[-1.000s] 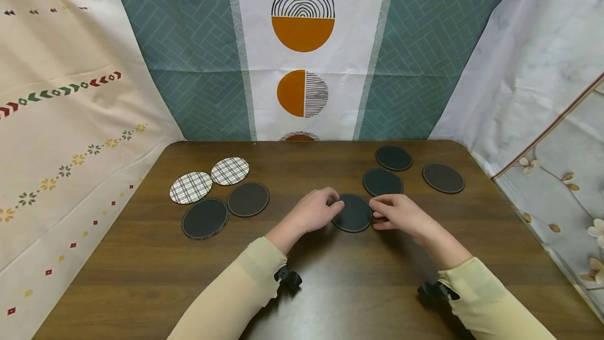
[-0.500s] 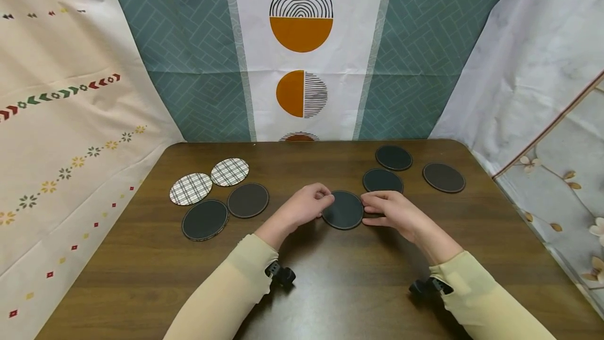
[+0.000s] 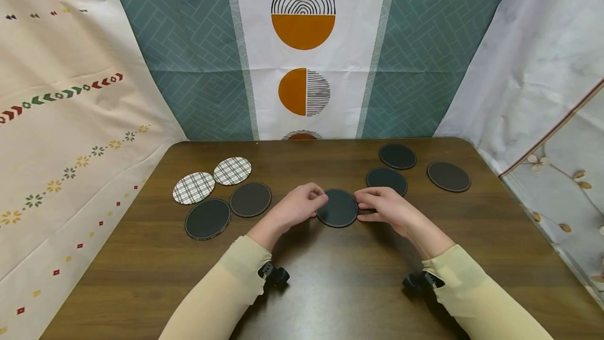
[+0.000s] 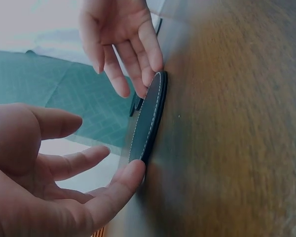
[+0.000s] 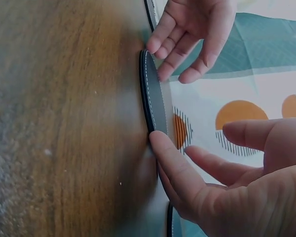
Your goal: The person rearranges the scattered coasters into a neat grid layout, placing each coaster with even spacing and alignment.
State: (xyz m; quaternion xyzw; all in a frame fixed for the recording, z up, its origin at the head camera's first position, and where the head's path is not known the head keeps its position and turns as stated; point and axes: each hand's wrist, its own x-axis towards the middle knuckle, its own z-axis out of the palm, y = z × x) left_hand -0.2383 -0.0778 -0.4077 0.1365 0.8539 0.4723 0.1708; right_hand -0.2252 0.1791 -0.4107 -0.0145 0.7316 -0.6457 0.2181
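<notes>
A round black coaster (image 3: pixel 337 209) with pale edge stitching lies at mid-table; from the side its edge looks layered, like two stacked together. My left hand (image 3: pixel 301 206) touches its left edge with fingertips, thumb and fingers spread apart. At the opposite edge, the fingers of my right hand (image 3: pixel 389 209) are extended and touch the rim. The left wrist view shows the stitched top of the black coaster (image 4: pixel 148 116) tipped by the camera angle, between both hands. Just behind my right hand lies another black coaster (image 3: pixel 387 178), partly covered by it.
To the left sit two checked coasters (image 3: pixel 193 188), a brown coaster (image 3: pixel 250 199) and a black coaster (image 3: pixel 208 219). At the back right are a black coaster (image 3: pixel 398 156) and a brown coaster (image 3: pixel 449 176). Patterned cloths (image 3: pixel 198 67) hang around the wooden table (image 3: pixel 325 298).
Both hands have slid the middle black coaster to the left across the table, staying at its two sides. The other coasters keep their places.
</notes>
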